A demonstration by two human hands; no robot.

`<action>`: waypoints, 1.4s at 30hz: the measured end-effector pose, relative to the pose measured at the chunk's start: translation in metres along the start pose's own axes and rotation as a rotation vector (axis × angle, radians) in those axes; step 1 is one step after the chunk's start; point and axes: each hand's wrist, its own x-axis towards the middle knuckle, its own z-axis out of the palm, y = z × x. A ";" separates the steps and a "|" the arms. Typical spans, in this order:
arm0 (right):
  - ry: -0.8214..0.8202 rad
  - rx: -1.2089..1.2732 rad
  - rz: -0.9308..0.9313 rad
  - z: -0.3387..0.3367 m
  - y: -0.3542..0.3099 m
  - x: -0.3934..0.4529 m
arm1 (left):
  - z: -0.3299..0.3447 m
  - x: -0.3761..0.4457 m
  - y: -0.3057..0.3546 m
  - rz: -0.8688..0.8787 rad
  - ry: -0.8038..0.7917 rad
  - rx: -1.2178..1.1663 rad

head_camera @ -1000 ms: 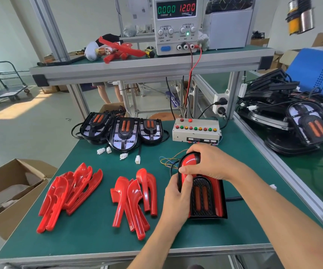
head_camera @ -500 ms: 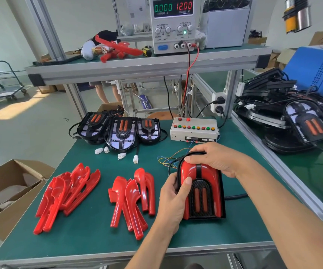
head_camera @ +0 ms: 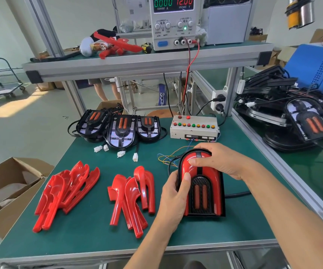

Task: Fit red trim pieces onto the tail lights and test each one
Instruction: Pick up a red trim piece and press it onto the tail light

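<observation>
A tail light [head_camera: 203, 191] with red trim fitted on both sides lies on the green mat in front of me. My left hand [head_camera: 173, 199] grips its left edge, thumb pressing on the red trim. My right hand [head_camera: 219, 162] curls over its rounded top, thumb on the trim. Two piles of loose red trim pieces lie to the left, one [head_camera: 67, 193] further out and one [head_camera: 132, 197] beside my left hand. Three bare tail lights [head_camera: 121, 129] sit at the back of the mat. The button test box [head_camera: 194, 128] stands behind the held light.
A power supply [head_camera: 173, 22] reading 12.00 V sits on the upper shelf, its red and black leads dropping to the test box. A stack of tail lights [head_camera: 292, 117] fills the right bench. An open cardboard box [head_camera: 7, 189] stands at the left. White connectors [head_camera: 121, 153] lie on the mat.
My right hand slid back from covering the light's top, exposing more red trim. My left thumb moved up along the left trim. The light stays in place.
</observation>
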 end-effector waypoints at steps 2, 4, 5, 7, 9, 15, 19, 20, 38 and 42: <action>0.017 0.041 0.007 0.000 0.003 0.003 | -0.004 -0.003 -0.001 -0.018 -0.030 0.042; 0.027 0.081 0.018 -0.002 0.007 0.004 | -0.010 -0.008 -0.004 -0.042 -0.066 0.087; 0.025 0.100 0.023 -0.004 0.009 0.004 | -0.015 -0.011 -0.005 -0.050 -0.090 0.126; 0.017 0.150 0.029 -0.007 0.013 0.002 | -0.023 -0.016 -0.006 -0.072 -0.142 0.222; 0.011 0.188 0.032 -0.010 0.015 0.000 | -0.029 -0.019 -0.004 -0.112 -0.187 0.292; -0.004 0.199 0.025 -0.007 0.014 0.001 | -0.039 -0.013 0.003 -0.205 -0.298 0.365; -0.014 0.202 0.032 -0.008 0.012 0.000 | -0.037 -0.013 0.002 -0.163 -0.290 0.440; -0.018 0.208 0.034 -0.008 0.011 -0.001 | -0.037 -0.014 0.002 -0.160 -0.273 0.427; 0.001 0.246 0.147 -0.006 0.001 -0.008 | -0.013 -0.004 0.025 -0.122 -0.078 0.280; 0.023 0.182 0.102 -0.002 0.000 -0.007 | 0.001 0.017 0.034 -0.227 0.012 0.134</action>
